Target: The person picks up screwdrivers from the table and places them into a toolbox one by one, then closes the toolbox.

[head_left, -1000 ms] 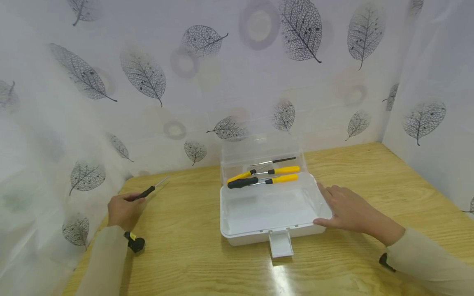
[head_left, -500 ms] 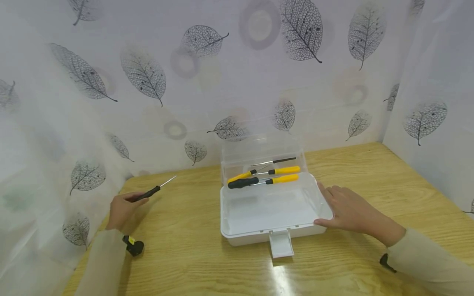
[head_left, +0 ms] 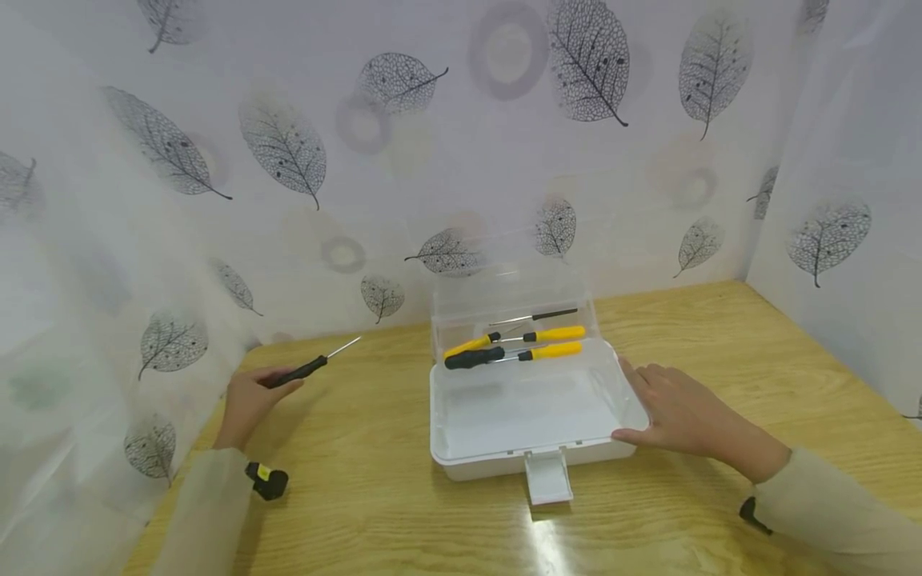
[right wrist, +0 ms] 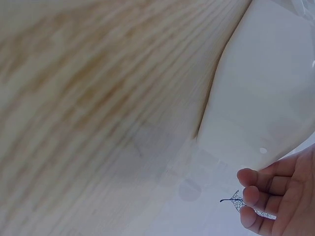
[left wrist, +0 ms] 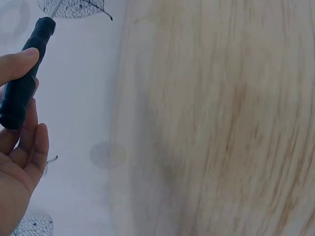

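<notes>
My left hand (head_left: 252,400) holds a screwdriver (head_left: 306,370) by its black handle, above the left side of the table. In the left wrist view, the thumb presses on the dark handle (left wrist: 22,83) from one side, with fingers behind it. My right hand (head_left: 673,408) grips the right end of a white plastic box (head_left: 533,460), thumb at the front corner and fingers along the side. The box's inside shows bare white. In the right wrist view, curled fingertips (right wrist: 247,177) lie by the box's end wall (right wrist: 261,93).
The clear lid (head_left: 511,288) stands raised at the back. Several yellow-handled (head_left: 558,334) and black-handled screwdrivers (head_left: 474,358) lie at the lid; whether in or behind it, I cannot tell. An unlatched clasp (head_left: 549,478) hangs in front. A leaf-patterned curtain (head_left: 403,176) borders the wooden table (head_left: 360,512).
My left hand has moved a little to the right with the screwdriver, its tip swinging right and slightly up. The right hand and the box stay put.
</notes>
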Action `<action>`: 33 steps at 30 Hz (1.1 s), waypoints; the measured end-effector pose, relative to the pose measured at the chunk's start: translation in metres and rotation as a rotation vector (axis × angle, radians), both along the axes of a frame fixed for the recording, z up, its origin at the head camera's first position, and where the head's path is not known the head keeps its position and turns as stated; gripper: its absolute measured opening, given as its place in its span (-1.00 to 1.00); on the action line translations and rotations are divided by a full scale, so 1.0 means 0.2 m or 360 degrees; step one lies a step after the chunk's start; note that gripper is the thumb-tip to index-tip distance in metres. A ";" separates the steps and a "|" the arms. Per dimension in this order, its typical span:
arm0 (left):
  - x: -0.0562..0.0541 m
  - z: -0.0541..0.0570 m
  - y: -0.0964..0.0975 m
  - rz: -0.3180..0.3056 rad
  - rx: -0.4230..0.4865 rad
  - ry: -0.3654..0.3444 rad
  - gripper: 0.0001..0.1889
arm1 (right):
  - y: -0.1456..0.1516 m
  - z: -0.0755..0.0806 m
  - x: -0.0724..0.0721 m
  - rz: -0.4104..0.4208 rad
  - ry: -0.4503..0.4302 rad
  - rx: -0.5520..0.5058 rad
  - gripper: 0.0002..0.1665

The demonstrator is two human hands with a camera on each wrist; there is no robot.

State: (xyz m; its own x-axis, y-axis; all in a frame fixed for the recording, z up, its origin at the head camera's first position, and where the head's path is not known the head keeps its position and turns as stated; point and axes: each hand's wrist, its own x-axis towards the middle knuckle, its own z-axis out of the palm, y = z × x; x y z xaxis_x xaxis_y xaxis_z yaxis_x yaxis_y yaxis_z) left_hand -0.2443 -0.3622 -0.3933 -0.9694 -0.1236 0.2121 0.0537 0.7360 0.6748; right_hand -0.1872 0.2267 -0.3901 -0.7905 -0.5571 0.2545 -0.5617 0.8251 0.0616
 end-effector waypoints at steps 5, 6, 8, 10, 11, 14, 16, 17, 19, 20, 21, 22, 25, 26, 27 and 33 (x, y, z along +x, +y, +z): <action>0.01 0.04 0.06 -0.0051 -0.0062 0.0004 -0.61 | 0.00 0.00 0.00 -0.0004 -0.0003 -0.0005 0.21; 0.02 0.05 0.07 -0.0056 -0.0083 0.0010 -0.61 | 0.00 0.00 0.00 -0.0003 -0.0002 -0.0007 0.20; 0.02 0.07 0.09 -0.0062 -0.0103 0.0018 -0.60 | 0.00 0.00 0.00 0.0000 0.0003 -0.0008 0.20; 0.02 0.08 0.11 -0.0061 -0.0112 0.0015 -0.59 | 0.00 0.00 0.00 0.0002 0.0005 -0.0009 0.20; 0.02 0.08 0.12 -0.0062 -0.0111 0.0012 -0.59 | 0.00 0.00 0.01 0.0003 0.0006 -0.0009 0.20; 0.02 0.10 0.15 -0.0073 -0.0096 0.0009 -0.59 | 0.00 0.00 0.01 0.0002 0.0004 -0.0006 0.19; 0.01 0.10 0.17 -0.0086 -0.0096 0.0016 -0.60 | 0.00 0.00 0.01 -0.0003 -0.0003 -0.0004 0.20; 0.01 0.11 0.18 -0.0095 -0.0092 0.0020 -0.60 | 0.00 0.00 0.01 -0.0005 -0.0007 -0.0002 0.20; 0.01 0.11 0.20 -0.0109 -0.0084 0.0035 -0.61 | 0.00 0.00 0.01 -0.0012 -0.0017 -0.0001 0.20; 0.01 0.12 0.21 -0.0111 -0.0084 0.0043 -0.61 | 0.00 0.00 0.01 -0.0015 -0.0022 -0.0002 0.20; 0.01 0.12 0.22 -0.0119 -0.0074 0.0050 -0.61 | 0.00 0.00 0.01 -0.0017 -0.0025 -0.0003 0.20; 0.00 0.13 0.23 -0.0124 -0.0070 0.0059 -0.62 | 0.00 0.00 0.01 -0.0019 -0.0027 -0.0004 0.21; 0.00 0.14 0.27 -0.0146 -0.0057 0.0084 -0.64 | 0.00 0.00 0.01 -0.0019 -0.0025 -0.0008 0.21; 0.00 0.15 0.28 -0.0154 -0.0057 0.0089 -0.66 | 0.00 0.00 0.01 -0.0018 -0.0023 -0.0008 0.21; 0.00 0.15 0.29 -0.0167 -0.0054 0.0095 -0.67 | 0.00 0.00 0.01 -0.0017 -0.0020 -0.0009 0.21; 0.01 0.19 0.36 -0.0202 -0.0085 0.0111 -0.70 | 0.00 0.00 0.00 -0.0012 -0.0009 -0.0003 0.21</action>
